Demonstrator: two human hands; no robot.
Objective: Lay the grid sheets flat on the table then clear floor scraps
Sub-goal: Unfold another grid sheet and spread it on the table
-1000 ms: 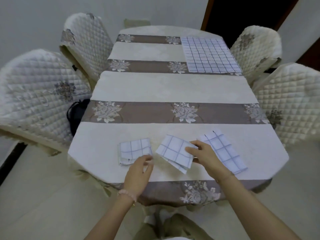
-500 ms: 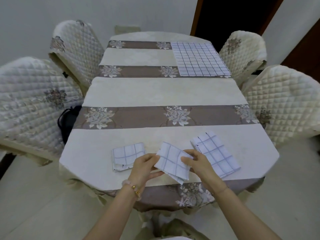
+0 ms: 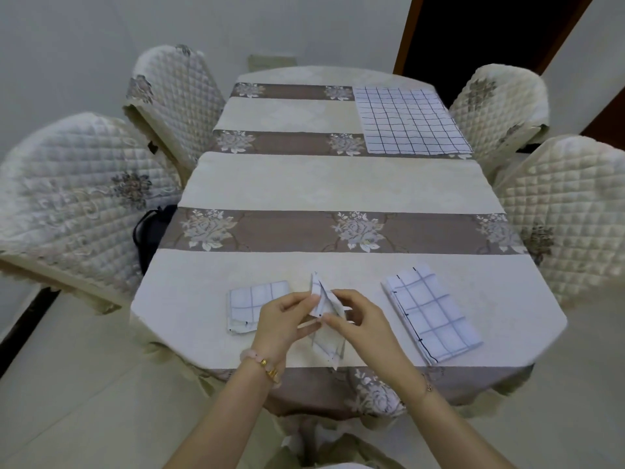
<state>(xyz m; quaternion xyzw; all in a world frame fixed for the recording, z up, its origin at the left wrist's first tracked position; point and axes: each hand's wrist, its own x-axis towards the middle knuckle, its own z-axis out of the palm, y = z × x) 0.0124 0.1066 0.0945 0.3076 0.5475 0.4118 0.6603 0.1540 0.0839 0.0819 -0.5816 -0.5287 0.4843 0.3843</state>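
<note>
A folded white grid sheet (image 3: 324,301) is held up on edge above the near part of the table (image 3: 338,191), partly hidden by my fingers. My left hand (image 3: 282,321) pinches its left side and my right hand (image 3: 355,321) pinches its right side. A second folded grid sheet (image 3: 252,301) lies flat to the left, its near corner under my left hand. A third, longer folded sheet (image 3: 431,318) lies flat to the right. One grid sheet (image 3: 409,121) is spread open flat at the far right corner of the table.
The table wears a cream cloth with brown floral bands. Quilted covered chairs stand at the left (image 3: 74,204) (image 3: 169,99) and right (image 3: 568,211) (image 3: 500,103). A dark bag (image 3: 150,231) sits by the near left chair. Pale tiled floor (image 3: 67,384) shows around the table.
The middle folded sheet has been lifted from lying flat to standing on edge between both hands. My left hand moved from the table to the sheet. The camera came closer.
</note>
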